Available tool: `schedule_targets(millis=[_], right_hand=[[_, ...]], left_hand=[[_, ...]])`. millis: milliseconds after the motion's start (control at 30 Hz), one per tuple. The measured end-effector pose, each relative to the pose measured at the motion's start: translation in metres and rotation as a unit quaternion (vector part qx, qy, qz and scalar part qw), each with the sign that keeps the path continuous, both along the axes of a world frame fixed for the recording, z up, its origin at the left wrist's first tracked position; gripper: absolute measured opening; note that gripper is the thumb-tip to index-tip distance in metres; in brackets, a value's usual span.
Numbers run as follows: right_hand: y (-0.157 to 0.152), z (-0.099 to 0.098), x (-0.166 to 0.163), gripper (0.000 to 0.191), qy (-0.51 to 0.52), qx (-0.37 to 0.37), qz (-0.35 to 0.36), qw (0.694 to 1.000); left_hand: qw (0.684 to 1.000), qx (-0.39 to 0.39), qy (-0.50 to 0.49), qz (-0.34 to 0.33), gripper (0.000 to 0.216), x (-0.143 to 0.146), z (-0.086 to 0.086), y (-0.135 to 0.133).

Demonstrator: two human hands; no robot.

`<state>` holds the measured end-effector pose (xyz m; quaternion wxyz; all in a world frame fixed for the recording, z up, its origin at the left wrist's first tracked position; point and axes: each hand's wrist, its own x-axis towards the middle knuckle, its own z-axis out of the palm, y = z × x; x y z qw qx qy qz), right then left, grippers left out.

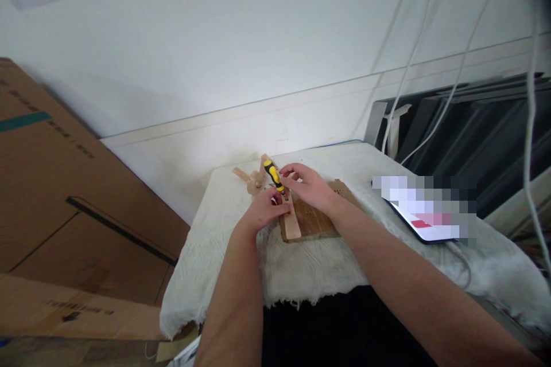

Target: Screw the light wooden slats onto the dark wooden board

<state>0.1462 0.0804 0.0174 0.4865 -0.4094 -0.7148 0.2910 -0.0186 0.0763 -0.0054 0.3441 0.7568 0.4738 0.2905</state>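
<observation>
A yellow-and-black screwdriver point(273, 174) stands tilted, tip down, over a pale tan strip point(292, 226). The strip lies along the left side of a brown wooden board point(318, 217). My right hand point(307, 186) is at the screwdriver's handle, with bent thumb and fingertips against its right side. Lower down, my left hand point(266, 209) has its thumb on the strip and its fingers curled near the screwdriver's tip. Whatever lies under those fingers is hidden. Just behind my left hand sits a pale tan piece with a rounded middle and arms sticking out point(255, 182).
A white cloth point(206, 252) covers the table. At the right lies a tablet-like device point(424, 223), its screen partly blurred, with a cable. Large cardboard point(86, 195) leans at the left; a white wall point(241, 40) stands behind. White cords point(456, 80) hang at the right before dark panels point(482, 126).
</observation>
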Motion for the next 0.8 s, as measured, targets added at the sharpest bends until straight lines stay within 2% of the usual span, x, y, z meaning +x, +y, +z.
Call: schedule_targets(millis=[167,400,567,800], right_hand=[[0.0013,-0.004,-0.0017,0.042,-0.026,0.043,0.012,0.999],[0.0074,-0.0067,0.0008,0.017,-0.046,0.071,0.001,0.996],[0.0021,-0.0012,0.0006,0.019,-0.035,0.022,-0.048,0.998],[0.0007,0.0008,0.0005,0.02,0.011,0.0,-0.025,1.0]], left_hand=[[1.0,0.011,-0.004,-0.02,0.024,0.0,0.0002,-0.0001],[1.0,0.008,0.011,-0.006,0.027,-0.0003,-0.0001,-0.0001],[1.0,0.009,-0.011,-0.019,0.026,0.0015,0.0031,-0.0017],[1.0,-0.005,-0.016,-0.012,0.026,0.0029,0.0052,-0.0045]])
